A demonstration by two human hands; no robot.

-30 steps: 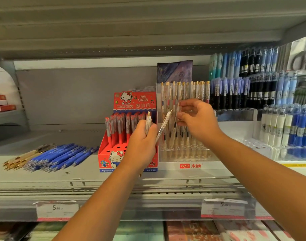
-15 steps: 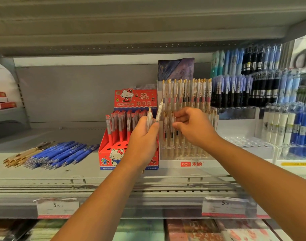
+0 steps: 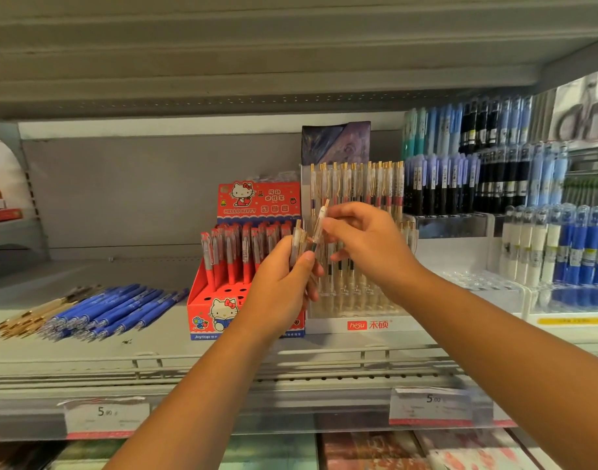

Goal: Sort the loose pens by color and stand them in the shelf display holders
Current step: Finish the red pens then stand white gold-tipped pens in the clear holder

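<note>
Clear-barrelled, gold-clipped pens [image 3: 298, 240] stand as a small bunch in the left hand [image 3: 280, 290]. Its fingers and thumb are curled round their lower barrels, just in front of the red Hello Kitty box [image 3: 219, 310] of red pens [image 3: 229, 256]. The right hand [image 3: 369, 245] pinches a single pen [image 3: 320, 222] of the same kind between thumb and fingertips. That pen is tilted, with its upper end to the right and its lower end down by the left thumb. Both hands are close together before the clear display holder [image 3: 392, 325], where matching pens [image 3: 358, 184] stand upright in rows. Well to the left on the shelf [image 3: 155, 351] lie loose blue pens [image 3: 121, 307] in a fanned heap, with loose gold-tipped pens [image 3: 26, 320] just beside them on the far left.
</note>
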